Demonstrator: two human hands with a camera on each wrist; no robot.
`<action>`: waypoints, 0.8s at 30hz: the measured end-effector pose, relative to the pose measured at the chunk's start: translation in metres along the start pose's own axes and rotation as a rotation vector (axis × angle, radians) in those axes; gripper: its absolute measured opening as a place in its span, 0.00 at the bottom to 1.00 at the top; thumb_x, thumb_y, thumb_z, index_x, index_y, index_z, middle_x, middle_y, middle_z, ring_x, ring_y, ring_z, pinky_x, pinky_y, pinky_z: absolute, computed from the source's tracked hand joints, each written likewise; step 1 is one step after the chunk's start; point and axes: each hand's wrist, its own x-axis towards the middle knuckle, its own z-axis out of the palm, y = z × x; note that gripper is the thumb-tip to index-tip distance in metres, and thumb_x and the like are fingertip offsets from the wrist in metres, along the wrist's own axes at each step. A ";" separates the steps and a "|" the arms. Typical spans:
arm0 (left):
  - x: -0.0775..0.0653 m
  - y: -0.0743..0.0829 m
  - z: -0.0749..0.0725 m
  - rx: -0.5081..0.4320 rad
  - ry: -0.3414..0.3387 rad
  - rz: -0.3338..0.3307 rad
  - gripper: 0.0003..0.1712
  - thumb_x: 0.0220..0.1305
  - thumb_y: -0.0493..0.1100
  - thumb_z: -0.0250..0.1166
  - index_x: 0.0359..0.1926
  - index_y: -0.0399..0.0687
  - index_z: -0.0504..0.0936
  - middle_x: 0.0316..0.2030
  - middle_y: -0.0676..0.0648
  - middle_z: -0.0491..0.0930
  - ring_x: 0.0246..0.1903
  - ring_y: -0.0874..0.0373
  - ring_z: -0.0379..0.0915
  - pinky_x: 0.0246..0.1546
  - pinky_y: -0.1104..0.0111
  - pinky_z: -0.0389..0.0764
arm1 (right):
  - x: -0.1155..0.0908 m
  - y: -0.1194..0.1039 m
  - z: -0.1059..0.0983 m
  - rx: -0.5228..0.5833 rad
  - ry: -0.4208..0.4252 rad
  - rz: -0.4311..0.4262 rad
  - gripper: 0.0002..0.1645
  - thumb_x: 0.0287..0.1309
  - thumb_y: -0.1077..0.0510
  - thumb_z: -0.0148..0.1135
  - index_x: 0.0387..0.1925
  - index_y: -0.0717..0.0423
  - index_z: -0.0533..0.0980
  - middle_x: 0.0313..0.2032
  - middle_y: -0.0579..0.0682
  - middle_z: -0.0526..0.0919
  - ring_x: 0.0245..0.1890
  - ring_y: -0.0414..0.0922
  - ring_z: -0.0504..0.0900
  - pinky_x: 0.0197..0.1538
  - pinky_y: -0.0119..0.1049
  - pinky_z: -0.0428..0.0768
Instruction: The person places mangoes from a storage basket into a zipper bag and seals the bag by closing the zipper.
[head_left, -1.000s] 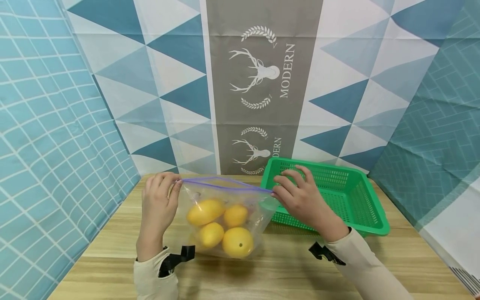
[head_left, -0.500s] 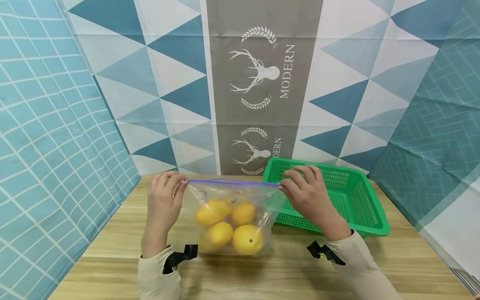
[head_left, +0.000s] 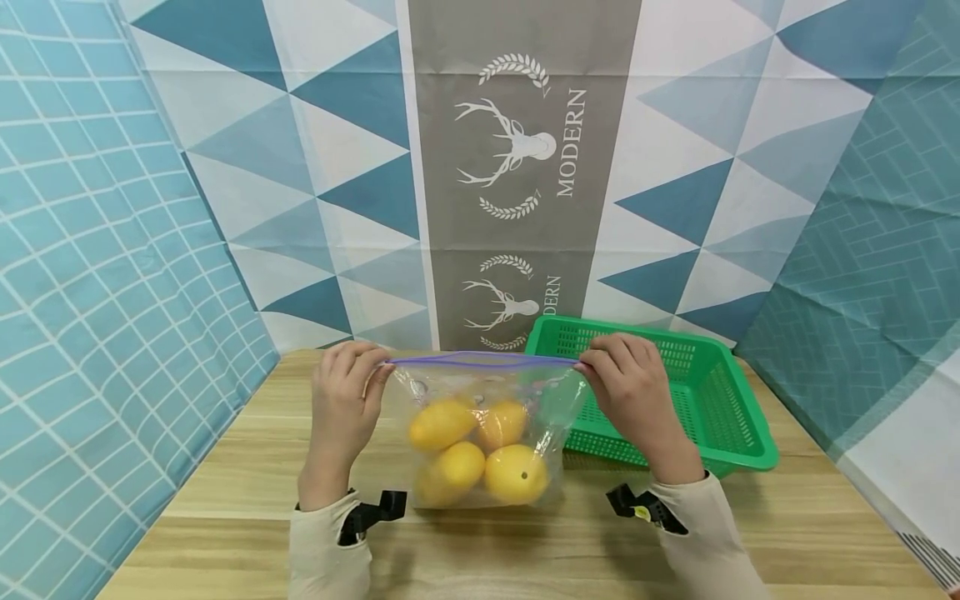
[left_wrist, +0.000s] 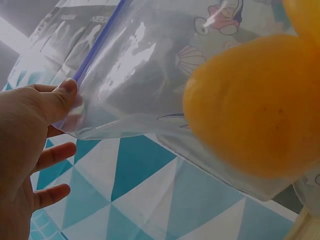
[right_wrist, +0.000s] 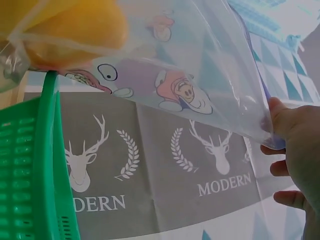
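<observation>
A clear zip bag (head_left: 442, 385) with a purple zip strip hangs between both hands, its top edge stretched nearly level. Several yellow fruits, perhaps mangoes or lemons, lie inside; one fruit (head_left: 516, 475) at the lower right shows a dark stem spot. My left hand (head_left: 345, 400) pinches the bag's left top corner between thumb and forefinger, the other fingers spread apart in the left wrist view. At the opposite corner my right hand (head_left: 633, 396) pinches the zip edge in the same way. Cartoon prints (right_wrist: 182, 92) show on the bag in the right wrist view.
A green plastic basket (head_left: 750, 400) with slotted walls stands behind and right of the bag, partly covered by the right hand. The wooden table (head_left: 232, 500) meets a patterned backdrop at the back and blue tiled sheeting (head_left: 97, 333) on the left.
Both hands and the bag have shifted to the right. The bag's mouth, gaping at first, is now drawn straighter, and the right fingers have come down closer around its corner.
</observation>
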 end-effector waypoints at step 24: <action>-0.003 -0.008 0.005 -0.085 -0.027 0.059 0.21 0.74 0.54 0.55 0.38 0.41 0.82 0.39 0.42 0.80 0.45 0.38 0.72 0.42 0.45 0.67 | -0.014 -0.003 0.006 0.052 0.000 0.123 0.21 0.75 0.50 0.51 0.33 0.62 0.79 0.35 0.59 0.81 0.38 0.60 0.77 0.44 0.57 0.73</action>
